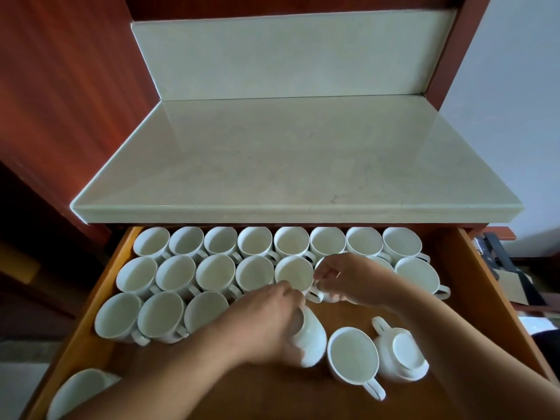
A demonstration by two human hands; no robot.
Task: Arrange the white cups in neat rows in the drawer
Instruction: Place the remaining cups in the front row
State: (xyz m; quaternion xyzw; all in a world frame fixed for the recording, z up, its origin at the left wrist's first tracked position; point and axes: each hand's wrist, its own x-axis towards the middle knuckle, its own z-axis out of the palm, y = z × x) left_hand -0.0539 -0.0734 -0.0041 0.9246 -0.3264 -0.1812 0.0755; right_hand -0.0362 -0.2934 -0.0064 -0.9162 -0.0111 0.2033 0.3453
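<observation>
Several white cups stand upright in rows in the open wooden drawer, a full back row, a second row and part of a third. My left hand grips a tilted white cup at the drawer's middle. My right hand pinches the handle of a cup in the second row, largely hidden by the fingers. An upright loose cup and an overturned cup sit at the front right. Another cup lies at the front left corner.
A pale stone countertop overhangs the drawer's back edge. Red-brown wooden panels flank it on the left and right. Bare wooden drawer floor shows at the front. Dark objects and cardboard lie on the floor at the far right.
</observation>
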